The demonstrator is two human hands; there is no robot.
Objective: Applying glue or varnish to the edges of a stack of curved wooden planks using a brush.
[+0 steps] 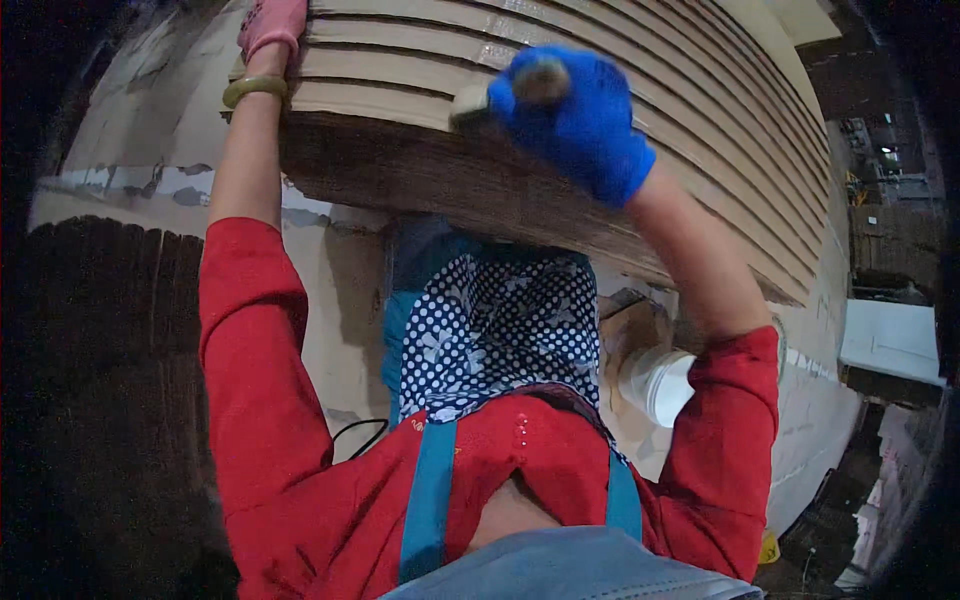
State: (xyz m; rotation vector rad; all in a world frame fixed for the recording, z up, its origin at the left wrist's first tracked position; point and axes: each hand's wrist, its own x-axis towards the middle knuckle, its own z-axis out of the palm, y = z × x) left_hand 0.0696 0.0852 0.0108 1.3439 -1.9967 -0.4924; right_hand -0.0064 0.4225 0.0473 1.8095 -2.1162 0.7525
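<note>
Right hand (580,120), blue glove, closed around a short brush (478,103); handle end pokes out of the fist, head is pressed on the near edge of the cardboard stack (620,90). Left hand (270,25), pink glove, rests on the stack's top left corner with a pale bangle (254,87) at the wrist; fingers run out of frame, so can't tell if they grip or just press flat. Stack is a thick pile of fanned sheets, each one stepped back from the next, sitting on a pale work surface (150,130) in front of the person. White plastic tub (662,383) just below the right forearm, near the stack's underside. Progress is a judgement: brush sits on the front step, left of centre, no visible wet or coated band anywhere, so can't tell how many edges are finished.
</note>
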